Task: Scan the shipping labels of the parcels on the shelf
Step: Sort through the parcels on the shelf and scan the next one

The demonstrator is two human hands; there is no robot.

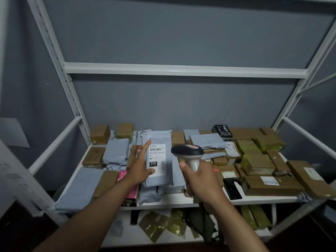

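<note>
A parcel storeroom — white metal shelving (185, 70) piled with labelled parcels (261, 160).

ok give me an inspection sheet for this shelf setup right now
surface: white shelf crowded with parcels
job's things: grey mailer tilted up, label showing; scanner beside it
clutter: brown boxes, black box, pink box
grippers: left hand props the mailer, fingers open; right hand grips the scanner
cables: nothing seen
surroundings: grey wall; bags on the lower shelf
</note>
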